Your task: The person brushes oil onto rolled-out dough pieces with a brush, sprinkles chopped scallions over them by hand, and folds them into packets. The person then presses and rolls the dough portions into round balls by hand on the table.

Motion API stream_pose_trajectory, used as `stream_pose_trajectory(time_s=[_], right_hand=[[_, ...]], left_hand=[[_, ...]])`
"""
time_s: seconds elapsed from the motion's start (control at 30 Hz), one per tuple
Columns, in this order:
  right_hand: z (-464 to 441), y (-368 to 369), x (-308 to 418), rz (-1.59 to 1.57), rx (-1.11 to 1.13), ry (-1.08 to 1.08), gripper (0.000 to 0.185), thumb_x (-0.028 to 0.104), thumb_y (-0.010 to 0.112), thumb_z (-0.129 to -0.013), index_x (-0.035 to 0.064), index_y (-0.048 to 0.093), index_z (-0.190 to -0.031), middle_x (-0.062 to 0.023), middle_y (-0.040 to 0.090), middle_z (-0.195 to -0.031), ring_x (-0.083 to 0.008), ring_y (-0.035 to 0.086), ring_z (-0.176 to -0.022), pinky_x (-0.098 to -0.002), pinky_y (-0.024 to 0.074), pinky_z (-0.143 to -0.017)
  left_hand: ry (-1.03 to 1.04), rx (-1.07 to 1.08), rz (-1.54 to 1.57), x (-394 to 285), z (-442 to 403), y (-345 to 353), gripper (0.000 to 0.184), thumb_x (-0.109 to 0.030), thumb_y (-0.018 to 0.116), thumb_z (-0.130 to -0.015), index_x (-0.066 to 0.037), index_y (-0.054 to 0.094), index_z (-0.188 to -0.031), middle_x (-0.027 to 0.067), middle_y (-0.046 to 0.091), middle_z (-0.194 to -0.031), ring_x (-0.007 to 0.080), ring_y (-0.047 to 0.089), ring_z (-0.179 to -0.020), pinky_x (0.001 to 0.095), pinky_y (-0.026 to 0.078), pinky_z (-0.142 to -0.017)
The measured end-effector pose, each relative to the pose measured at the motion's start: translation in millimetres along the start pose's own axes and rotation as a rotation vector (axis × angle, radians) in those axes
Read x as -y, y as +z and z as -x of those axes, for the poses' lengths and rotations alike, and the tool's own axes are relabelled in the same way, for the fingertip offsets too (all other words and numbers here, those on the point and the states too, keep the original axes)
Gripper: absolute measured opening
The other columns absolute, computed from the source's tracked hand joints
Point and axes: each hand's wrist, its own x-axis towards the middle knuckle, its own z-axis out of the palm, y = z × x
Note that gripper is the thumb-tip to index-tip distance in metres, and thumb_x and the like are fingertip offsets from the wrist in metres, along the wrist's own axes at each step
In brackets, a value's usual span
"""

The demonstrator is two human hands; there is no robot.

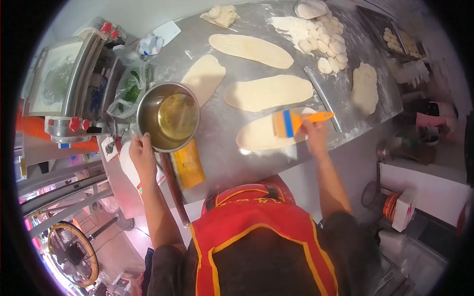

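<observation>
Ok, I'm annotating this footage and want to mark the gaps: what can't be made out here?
All in the head view:
- Flattened dough under the brush: covered by the bristles; contact is unclear.
- Left hand: some fingers hidden by the metal bowl.
- Liquid: depth unreadable from above, through glare.
- Greens in the plastic bag: veiled by plastic, blurred.
</observation>
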Motion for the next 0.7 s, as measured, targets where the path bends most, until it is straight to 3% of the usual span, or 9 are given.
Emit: stream_pose_trajectory(time_s=[0.07, 0.1, 0.3, 0.37, 0.43, 0.53, 0.6, 0.67, 0.7], right_hand=[[8, -2, -67, 0.001, -0.020, -0.019, 0.024, 0.022, 0.060, -0.089, 0.0008, 0.061, -0.099, -0.0050, 0.063, -0.087, -0.0126, 0.061, -0.070, -0.0269, 0.0481, -0.060], [4, -17, -62, -0.138, -0.091, 0.142, 0.020, 0.020, 0.059, -0.089, 0.0007, 0.061, -0.095, -0.0042, 0.062, -0.080, -0.0118, 0.060, -0.068, -0.0274, 0.0472, -0.058], [-21, -59, -15, 0.870, -0.292, -0.330, 0.024, 0.024, 0.054, -0.090, 0.0009, 0.062, -0.093, -0.0112, 0.063, -0.068, -0.0264, 0.059, -0.058, -0.0386, 0.0465, -0.056], [7, -10, 18, 0.860, -0.129, -0.231, 0.025, 0.024, 0.052, -0.091, 0.0027, 0.063, -0.097, -0.0161, 0.065, -0.079, -0.0351, 0.060, -0.066, -0.0435, 0.0467, -0.062], [40, 43, 19, 0.798, 0.079, -0.298, 0.027, 0.018, 0.051, -0.089, 0.0034, 0.059, -0.111, -0.0166, 0.062, -0.100, -0.0344, 0.059, -0.090, -0.0427, 0.0484, -0.074], [95, 116, 1, 0.737, 0.290, -0.651, 0.041, 0.008, 0.065, -0.070, 0.0083, 0.057, -0.110, -0.0140, 0.062, -0.099, -0.0313, 0.060, -0.091, -0.0411, 0.0502, -0.078], [122, 142, 21, 0.483, 0.226, -0.737, 0.028, 0.012, 0.067, -0.075, 0.0086, 0.062, -0.102, -0.0142, 0.063, -0.104, -0.0317, 0.062, -0.091, -0.0398, 0.0519, -0.076], [122, 140, 15, 0.377, 0.214, -0.487, 0.025, 0.022, 0.061, -0.083, 0.0089, 0.063, -0.104, -0.0148, 0.064, -0.098, -0.0303, 0.061, -0.095, -0.0389, 0.0499, -0.078], [110, 127, 17, 0.264, 0.225, -0.153, 0.025, 0.026, 0.059, -0.085, 0.0064, 0.064, -0.100, -0.0160, 0.064, -0.092, -0.0292, 0.063, -0.089, -0.0384, 0.0495, -0.074]], left_hand=[[0.071, 0.019, -0.020, 14, -6, 4, 0.030, -0.012, 0.055, -0.091, -0.004, 0.039, -0.067, -0.0012, 0.039, -0.063, 0.0059, 0.038, -0.056, 0.0247, 0.036, -0.048], [0.105, 0.028, -0.032, 20, -7, 4, 0.030, -0.013, 0.055, -0.091, -0.004, 0.039, -0.067, -0.0011, 0.039, -0.063, 0.0062, 0.039, -0.056, 0.0251, 0.037, -0.048], [0.042, 0.099, 0.028, 12, -2, 13, 0.029, -0.014, 0.055, -0.091, -0.003, 0.041, -0.068, 0.0003, 0.041, -0.063, 0.0070, 0.039, -0.057, 0.0256, 0.036, -0.050], [0.066, 0.103, 0.009, 16, -4, 13, 0.029, -0.014, 0.055, -0.090, -0.003, 0.041, -0.068, 0.0006, 0.041, -0.063, 0.0072, 0.038, -0.058, 0.0258, 0.036, -0.051], [0.122, 0.085, -0.038, 30, -8, 12, 0.029, -0.014, 0.055, -0.090, -0.003, 0.041, -0.067, 0.0003, 0.039, -0.062, 0.0075, 0.036, -0.058, 0.0258, 0.034, -0.051], [0.098, 0.092, -0.047, 26, -8, 9, 0.030, -0.014, 0.055, -0.090, -0.003, 0.040, -0.067, -0.0001, 0.038, -0.062, 0.0079, 0.034, -0.059, 0.0258, 0.033, -0.051], [0.082, 0.096, -0.045, 17, -6, 10, 0.030, -0.014, 0.055, -0.090, -0.003, 0.040, -0.067, -0.0001, 0.038, -0.061, 0.0077, 0.035, -0.058, 0.0260, 0.033, -0.051], [0.080, 0.109, -0.040, 11, -5, 11, 0.029, -0.014, 0.055, -0.090, -0.003, 0.041, -0.067, 0.0001, 0.040, -0.061, 0.0076, 0.037, -0.058, 0.0262, 0.034, -0.050], [0.085, 0.119, -0.036, 9, -4, 11, 0.028, -0.014, 0.055, -0.090, -0.002, 0.042, -0.067, 0.0003, 0.041, -0.061, 0.0076, 0.038, -0.057, 0.0263, 0.034, -0.050]])
